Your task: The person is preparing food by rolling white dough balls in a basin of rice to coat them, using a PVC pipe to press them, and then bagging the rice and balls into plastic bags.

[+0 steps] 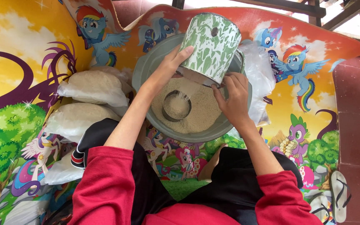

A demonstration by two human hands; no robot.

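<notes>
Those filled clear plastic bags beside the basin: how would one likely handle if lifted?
The filled bags would probably sag and shift, since thin plastic bulges around loose grain. They look packed full, so likely heavy for their size. The smooth film may slip, so supporting one from beneath seems wiser.

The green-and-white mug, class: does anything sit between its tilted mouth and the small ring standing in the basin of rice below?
Nothing visible does. The green-and-white mug, held by the left hand and right hand, tips over the basin; only falling rice fills the gap down to the small ring.
</notes>
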